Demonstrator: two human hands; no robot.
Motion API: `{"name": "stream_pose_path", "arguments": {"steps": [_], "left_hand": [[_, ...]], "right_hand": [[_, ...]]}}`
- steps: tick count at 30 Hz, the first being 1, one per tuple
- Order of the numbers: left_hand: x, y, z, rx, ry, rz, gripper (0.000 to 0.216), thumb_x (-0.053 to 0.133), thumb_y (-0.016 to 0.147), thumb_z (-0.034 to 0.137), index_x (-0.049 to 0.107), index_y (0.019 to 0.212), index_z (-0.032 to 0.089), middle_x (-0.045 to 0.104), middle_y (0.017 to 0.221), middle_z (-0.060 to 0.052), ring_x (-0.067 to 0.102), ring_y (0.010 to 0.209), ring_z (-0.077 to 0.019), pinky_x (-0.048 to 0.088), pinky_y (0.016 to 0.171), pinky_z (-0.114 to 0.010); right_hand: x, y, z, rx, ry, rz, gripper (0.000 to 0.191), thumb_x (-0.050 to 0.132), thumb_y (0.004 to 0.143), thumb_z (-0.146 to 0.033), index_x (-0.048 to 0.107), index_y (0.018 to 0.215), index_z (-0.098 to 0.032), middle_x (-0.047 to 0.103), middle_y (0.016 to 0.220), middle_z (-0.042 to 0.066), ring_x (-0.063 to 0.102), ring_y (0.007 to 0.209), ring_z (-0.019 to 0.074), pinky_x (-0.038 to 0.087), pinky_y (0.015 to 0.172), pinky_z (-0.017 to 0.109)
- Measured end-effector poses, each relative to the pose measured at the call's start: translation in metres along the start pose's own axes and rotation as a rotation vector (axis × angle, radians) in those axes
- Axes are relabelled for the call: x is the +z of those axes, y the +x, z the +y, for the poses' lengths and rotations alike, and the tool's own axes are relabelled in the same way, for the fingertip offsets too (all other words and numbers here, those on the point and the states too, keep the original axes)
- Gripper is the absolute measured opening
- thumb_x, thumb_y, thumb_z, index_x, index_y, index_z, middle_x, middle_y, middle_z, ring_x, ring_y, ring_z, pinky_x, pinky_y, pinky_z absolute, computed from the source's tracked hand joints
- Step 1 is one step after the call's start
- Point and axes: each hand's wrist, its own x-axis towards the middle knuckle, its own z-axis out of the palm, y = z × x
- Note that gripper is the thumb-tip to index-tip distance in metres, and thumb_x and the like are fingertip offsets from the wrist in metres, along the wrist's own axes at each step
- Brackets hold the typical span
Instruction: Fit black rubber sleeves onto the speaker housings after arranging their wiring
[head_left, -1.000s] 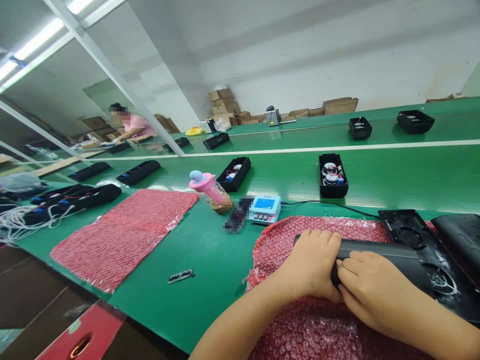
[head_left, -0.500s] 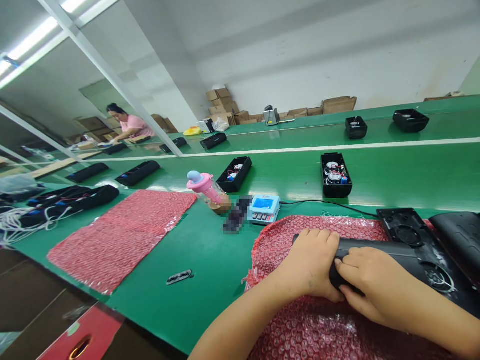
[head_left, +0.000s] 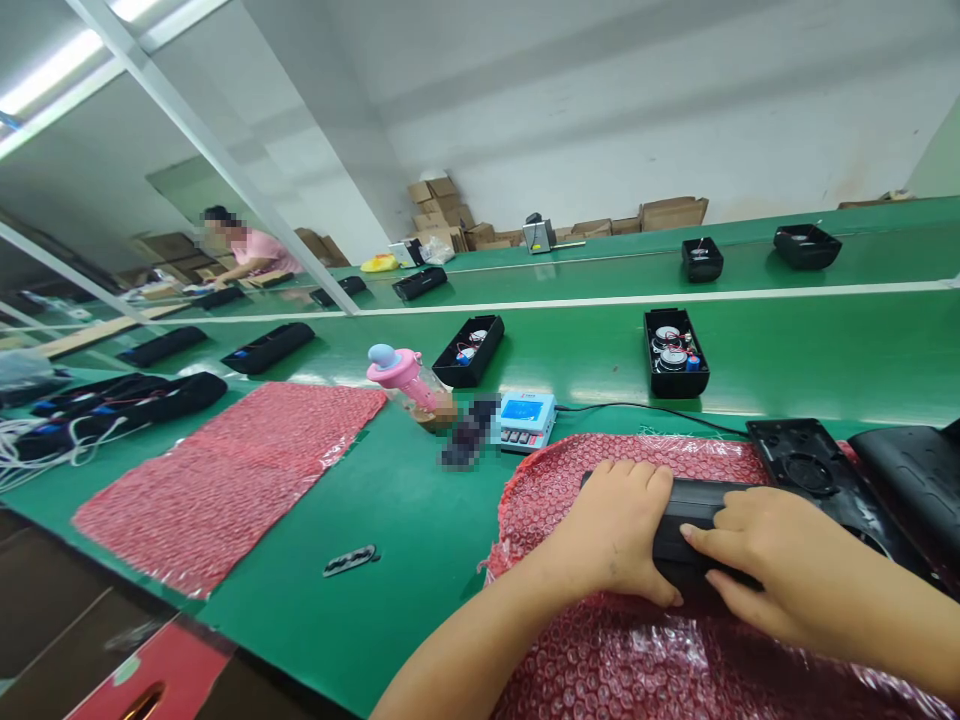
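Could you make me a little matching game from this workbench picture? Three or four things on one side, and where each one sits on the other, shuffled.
Things:
1. black speaker case
2. pink bottle
3. small blue device
4. flat black oval piece

Places:
A. alone on the bare green bench, near its front edge
B. lying on its side beside a flat sheet of red bubble wrap
C. gripped by the left hand and right hand
D. at the end of a black cable

Pairs: 1-C, 2-B, 3-D, 4-A
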Motion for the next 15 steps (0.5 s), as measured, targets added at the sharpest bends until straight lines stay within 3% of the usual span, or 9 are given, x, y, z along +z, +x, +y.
{"name": "stream_pose_path", "arguments": {"steps": [2,5,12,15], "left_hand": [[0.0,0.001,0.001,-0.011,0.01,-0.002,0.079,0.076,0.041,0.055,0.047,0.103,0.015,0.057,0.098,-0.008,0.054,0.085,-0.0279,0.044,0.073,-0.04],[0.0,0.002,0.001,-0.02,0.016,-0.01,0.076,0.076,0.042,0.053,0.048,0.101,0.015,0.057,0.097,-0.007,0.054,0.085,-0.0273,0.044,0.072,-0.04],[0.001,0.0,-0.002,-0.003,-0.015,0.005,0.081,0.078,0.04,0.056,0.048,0.104,0.016,0.057,0.101,-0.007,0.053,0.088,-0.028,0.044,0.076,-0.041],[0.001,-0.001,-0.002,-0.004,-0.036,0.016,0.087,0.079,0.039,0.055,0.046,0.11,0.016,0.056,0.103,-0.007,0.052,0.091,-0.0282,0.044,0.079,-0.042]], "right_hand": [[0.004,0.003,-0.006,-0.022,-0.047,0.026,0.008,0.059,0.069,-0.017,0.064,0.074,-0.021,0.063,0.07,0.001,0.055,0.064,0.0183,0.033,0.06,0.03],[0.006,0.009,-0.01,0.01,-0.04,-0.037,0.003,0.06,0.07,-0.02,0.063,0.069,-0.021,0.063,0.068,0.001,0.055,0.064,0.0187,0.033,0.059,0.03],[-0.018,0.002,0.01,0.105,0.107,-0.138,0.024,0.063,0.072,-0.021,0.068,0.094,-0.032,0.068,0.081,-0.002,0.061,0.074,0.0174,0.037,0.064,0.027],[-0.021,0.0,0.012,0.102,0.115,-0.147,0.022,0.063,0.073,-0.021,0.069,0.09,-0.032,0.068,0.08,-0.003,0.061,0.074,0.0168,0.037,0.065,0.027]]}}
